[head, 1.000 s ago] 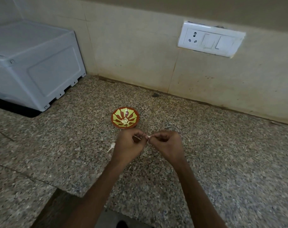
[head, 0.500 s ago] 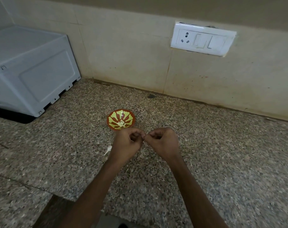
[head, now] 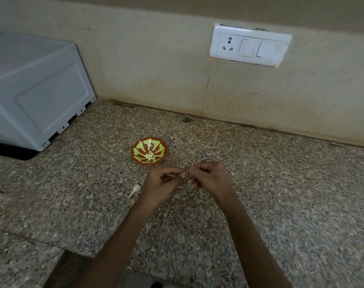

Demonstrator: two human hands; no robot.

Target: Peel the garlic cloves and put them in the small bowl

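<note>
Left hand (head: 162, 183) and right hand (head: 210, 177) have closed together over the last second, both pinching the clove (head: 186, 177), mostly hidden, just short of the bowl (head: 133, 151); likely still peeling, not dropped in yet.

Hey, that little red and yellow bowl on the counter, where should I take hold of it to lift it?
Probably the near rim of the small bowl, coming from the front: thumb inside, fingers under the flared wall. It stands upright, is shallow and wide open, and the peeled cloves lie only in its centre, leaving the rim bare.
</note>
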